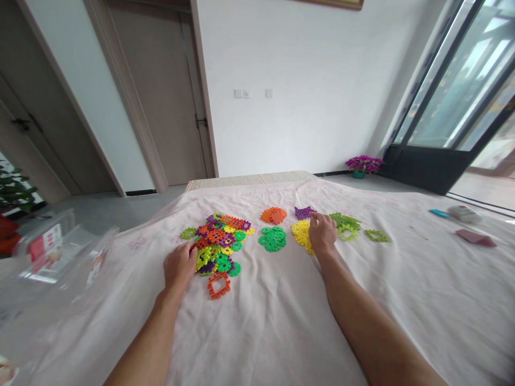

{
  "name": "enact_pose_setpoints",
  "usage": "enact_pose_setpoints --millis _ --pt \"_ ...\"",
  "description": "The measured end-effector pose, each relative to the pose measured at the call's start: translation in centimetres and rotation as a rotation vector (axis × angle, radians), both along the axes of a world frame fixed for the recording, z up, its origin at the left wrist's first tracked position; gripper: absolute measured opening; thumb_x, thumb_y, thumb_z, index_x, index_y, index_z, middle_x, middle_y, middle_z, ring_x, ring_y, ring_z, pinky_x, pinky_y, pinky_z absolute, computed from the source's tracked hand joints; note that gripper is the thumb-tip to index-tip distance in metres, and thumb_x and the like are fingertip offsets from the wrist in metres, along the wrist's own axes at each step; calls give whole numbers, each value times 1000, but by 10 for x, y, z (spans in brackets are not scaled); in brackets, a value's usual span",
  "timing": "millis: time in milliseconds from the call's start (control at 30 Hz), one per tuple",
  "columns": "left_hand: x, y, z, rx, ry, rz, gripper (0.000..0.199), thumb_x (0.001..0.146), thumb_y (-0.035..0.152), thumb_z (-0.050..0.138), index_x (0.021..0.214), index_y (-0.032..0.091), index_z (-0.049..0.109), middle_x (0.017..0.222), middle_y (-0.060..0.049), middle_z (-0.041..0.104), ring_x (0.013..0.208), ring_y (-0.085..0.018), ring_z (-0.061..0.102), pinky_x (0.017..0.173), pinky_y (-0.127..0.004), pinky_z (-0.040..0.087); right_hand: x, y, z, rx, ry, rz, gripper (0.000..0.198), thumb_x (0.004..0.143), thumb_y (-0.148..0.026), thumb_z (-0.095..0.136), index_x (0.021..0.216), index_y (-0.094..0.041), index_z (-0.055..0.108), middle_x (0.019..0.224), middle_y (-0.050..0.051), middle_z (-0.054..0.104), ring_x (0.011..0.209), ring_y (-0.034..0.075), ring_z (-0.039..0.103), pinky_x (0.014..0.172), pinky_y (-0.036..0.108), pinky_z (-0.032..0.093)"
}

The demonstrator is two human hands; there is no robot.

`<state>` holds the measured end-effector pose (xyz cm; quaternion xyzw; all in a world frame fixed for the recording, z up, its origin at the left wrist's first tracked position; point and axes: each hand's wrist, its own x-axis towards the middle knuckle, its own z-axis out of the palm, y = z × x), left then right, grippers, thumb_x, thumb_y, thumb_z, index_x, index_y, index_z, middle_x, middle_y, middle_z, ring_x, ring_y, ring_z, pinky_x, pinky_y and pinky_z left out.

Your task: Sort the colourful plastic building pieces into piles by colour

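Note:
My left hand (179,265) rests at the left edge of a mixed pile of plastic interlocking building pieces (215,236), coloured orange, purple, yellow, green and lime. Its curled fingertips touch the pile and are partly hidden. My right hand (323,233) is bent over the right side of a yellow pile of round pieces (301,235), its fingers drawn together near a small purple pile (304,212). What they hold, if anything, is hidden. Between the hands lie a green pile (272,239) and an orange pile (274,215). Lime square pieces (346,222) lie just right of my right hand.
A single orange square frame (219,286) lies in front of the mixed pile. One lime frame (376,236) sits apart at right. Clear plastic packaging (60,257) is at left. A pinkish cloth (476,237) and a white packet (464,214) lie far right on the bedsheet (273,332).

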<state>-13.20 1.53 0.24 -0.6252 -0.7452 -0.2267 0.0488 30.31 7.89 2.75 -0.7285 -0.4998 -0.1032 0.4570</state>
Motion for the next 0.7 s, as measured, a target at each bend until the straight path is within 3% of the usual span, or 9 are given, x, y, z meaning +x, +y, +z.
enact_pose_setpoints --millis 167,233,367,567,700 --pt "-1 1 -2 4 2 3 40 95 33 36 118 20 66 121 -7 71 111 -22 63 94 -32 44 -45 -6 5 89 -179 357 28 93 -22 47 103 -21 73 103 9 69 100 25 53 93 38 40" --pt "-1 2 -3 8 0 9 40 95 33 37 118 21 67 121 -7 71 111 -22 63 94 -32 44 -71 -16 7 29 -279 551 28 95 -22 47 106 -22 72 107 9 70 103 25 54 94 38 41" --pt "-1 2 -3 13 0 8 40 95 33 37 118 21 67 121 -7 71 111 -21 63 94 -31 44 -118 -37 4 -122 -491 855 38 95 -23 52 131 -25 60 133 6 62 125 24 48 106 42 36" --pt "0 1 -1 1 -11 8 40 95 33 37 119 20 66 123 -7 70 113 -22 63 96 -32 43 -149 -40 -12 -229 -635 935 50 98 -37 49 146 -21 46 155 8 41 147 26 25 121 48 15" --pt "1 1 1 -1 -19 10 40 95 32 37 119 20 66 122 -8 70 113 -23 63 97 -34 43 -151 -37 -9 -278 -630 981 49 98 -41 47 143 -21 49 150 8 47 145 27 28 121 49 13"
